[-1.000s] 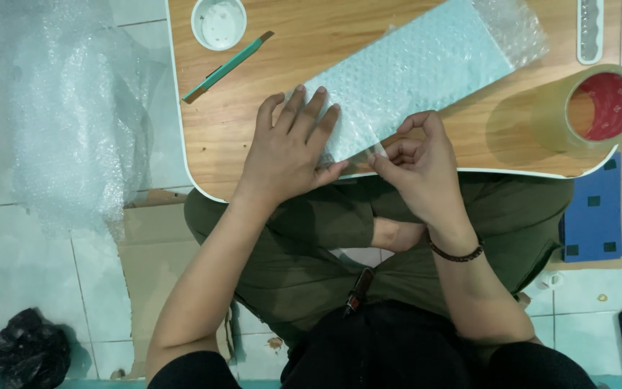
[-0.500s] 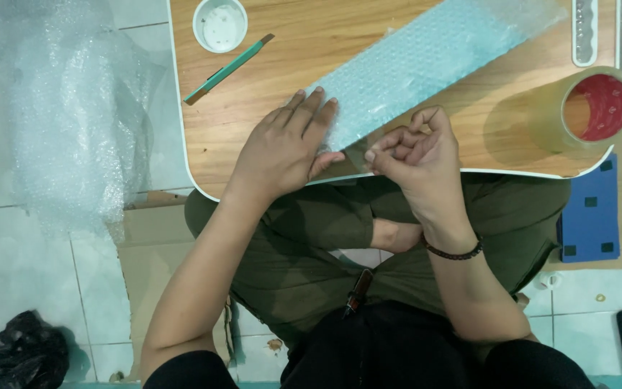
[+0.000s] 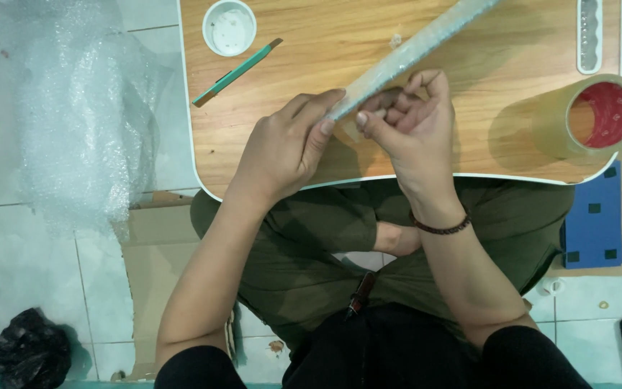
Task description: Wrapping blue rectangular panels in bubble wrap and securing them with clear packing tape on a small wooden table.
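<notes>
We hold the near end of a long strip of bubble wrap (image 3: 413, 49) above the near edge of the tabletop (image 3: 469, 155), seen edge-on and running up toward the far edge; our left hand (image 3: 282, 148) presses its fingers along the strip's left side, and our right hand (image 3: 412, 122) pinches the same end with curled fingers. On the tabletop, a green knife (image 3: 235, 72) and a white lid (image 3: 229, 27) lie at the far left corner, and a tape roll (image 3: 590, 117) stands at the right edge.
</notes>
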